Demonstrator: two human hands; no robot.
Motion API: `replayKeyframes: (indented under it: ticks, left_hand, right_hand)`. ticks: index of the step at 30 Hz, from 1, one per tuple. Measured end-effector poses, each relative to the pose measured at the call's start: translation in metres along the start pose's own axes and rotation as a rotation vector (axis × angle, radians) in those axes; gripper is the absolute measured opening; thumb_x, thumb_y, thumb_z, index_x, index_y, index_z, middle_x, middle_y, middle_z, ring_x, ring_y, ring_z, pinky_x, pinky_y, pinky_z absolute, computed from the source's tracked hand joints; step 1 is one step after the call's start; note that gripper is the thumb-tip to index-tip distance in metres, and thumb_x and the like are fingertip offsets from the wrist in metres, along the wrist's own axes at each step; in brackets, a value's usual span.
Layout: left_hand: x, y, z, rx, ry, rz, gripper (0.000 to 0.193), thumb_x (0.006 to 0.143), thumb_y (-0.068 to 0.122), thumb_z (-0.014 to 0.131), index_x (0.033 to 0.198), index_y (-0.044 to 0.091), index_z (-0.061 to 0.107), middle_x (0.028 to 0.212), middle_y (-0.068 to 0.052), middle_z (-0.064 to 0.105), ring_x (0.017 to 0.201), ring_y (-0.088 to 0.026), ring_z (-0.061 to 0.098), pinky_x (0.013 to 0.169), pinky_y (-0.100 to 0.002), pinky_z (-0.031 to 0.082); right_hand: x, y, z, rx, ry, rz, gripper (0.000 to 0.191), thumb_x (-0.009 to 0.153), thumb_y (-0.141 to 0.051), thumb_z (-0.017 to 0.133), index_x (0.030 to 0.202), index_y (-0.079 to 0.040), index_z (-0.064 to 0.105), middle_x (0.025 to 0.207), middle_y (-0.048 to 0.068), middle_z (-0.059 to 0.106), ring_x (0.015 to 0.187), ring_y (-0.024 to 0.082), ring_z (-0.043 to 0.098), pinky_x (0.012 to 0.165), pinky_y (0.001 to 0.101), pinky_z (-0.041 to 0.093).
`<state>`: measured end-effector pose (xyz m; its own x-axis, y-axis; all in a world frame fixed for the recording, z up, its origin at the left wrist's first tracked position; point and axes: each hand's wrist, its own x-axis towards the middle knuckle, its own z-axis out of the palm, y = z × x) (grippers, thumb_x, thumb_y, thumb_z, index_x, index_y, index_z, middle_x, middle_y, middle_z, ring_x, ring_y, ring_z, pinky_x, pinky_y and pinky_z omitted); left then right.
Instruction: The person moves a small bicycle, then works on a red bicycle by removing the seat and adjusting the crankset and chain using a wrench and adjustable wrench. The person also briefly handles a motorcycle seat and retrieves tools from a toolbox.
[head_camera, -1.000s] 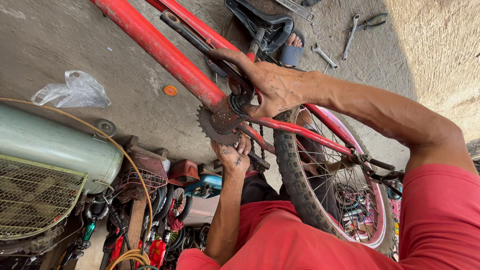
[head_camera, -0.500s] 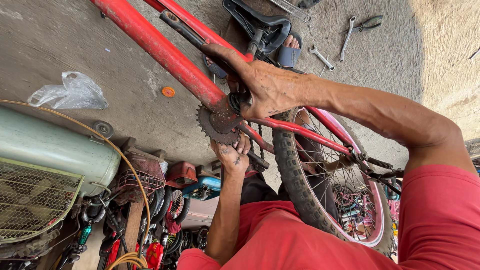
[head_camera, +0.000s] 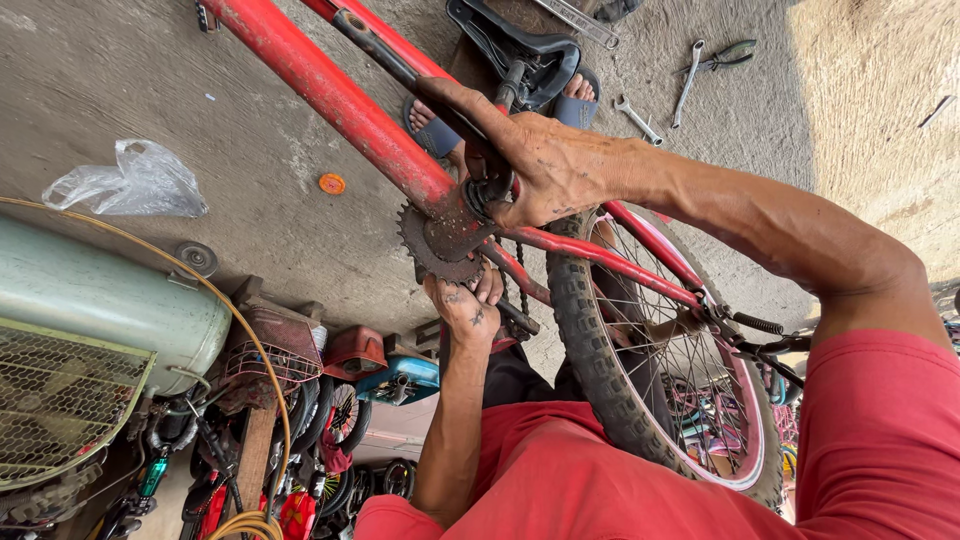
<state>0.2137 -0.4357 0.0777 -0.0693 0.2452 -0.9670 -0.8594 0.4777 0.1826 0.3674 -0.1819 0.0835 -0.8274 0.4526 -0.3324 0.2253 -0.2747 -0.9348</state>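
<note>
rusty metal chainring (head_camera: 438, 243), chipped red-painted frame (head_camera: 330, 95)

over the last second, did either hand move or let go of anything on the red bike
Hardly anything changed. The hand on the right of the view shifted its fingers slightly around the crank area beside the rusty toothed chainring, keeping its hold. The other hand stays pressed under the chainring. The red steel bicycle frame, knobbly black rear tyre, clear plastic bag and steel wrenches on the concrete lie as before.

A grey concrete floor (head_camera: 120, 70) carries wrenches (head_camera: 640, 120), pliers (head_camera: 725, 58), a clear plastic bag (head_camera: 130, 182) and an orange cap (head_camera: 332, 184).
</note>
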Motion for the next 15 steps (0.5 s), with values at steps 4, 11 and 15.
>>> replayKeyframes:
  ticks: [4,11,15]
  left_hand:
    - [0.002,-0.001,-0.004,0.035,0.022,0.003,0.05,0.105,0.049,0.03,0.072,0.013,0.041,0.055,-0.002,0.033,0.043,-0.015,0.027,0.043,-0.029,0.026]
    - [0.007,-0.006,-0.008,-0.056,0.0,0.005,0.052,0.103,0.05,0.032,0.069,0.013,0.04,0.053,-0.001,0.032,0.041,-0.015,0.028,0.041,-0.029,0.025]
    - [0.004,-0.005,-0.003,-0.013,0.035,0.048,0.035,0.097,0.036,0.039,0.072,0.012,0.041,0.057,-0.001,0.033,0.042,-0.014,0.029,0.042,-0.029,0.025]
  right_hand:
    - [0.001,-0.006,0.001,-0.064,0.037,-0.005,0.105,0.083,-0.003,0.069,0.165,-0.004,0.004,0.09,0.012,0.066,0.079,0.028,0.071,0.071,0.0401,0.057]
    - [-0.005,-0.026,0.009,-0.073,0.125,0.201,0.084,0.104,-0.013,0.062,0.165,-0.004,0.005,0.072,0.014,0.062,0.066,0.028,0.069,0.063,0.0424,0.052]
    - [-0.011,-0.026,0.015,-0.063,0.22,0.153,0.093,0.098,-0.008,0.066,0.166,-0.005,0.003,0.091,0.014,0.071,0.087,0.028,0.077,0.077,0.0408,0.061]
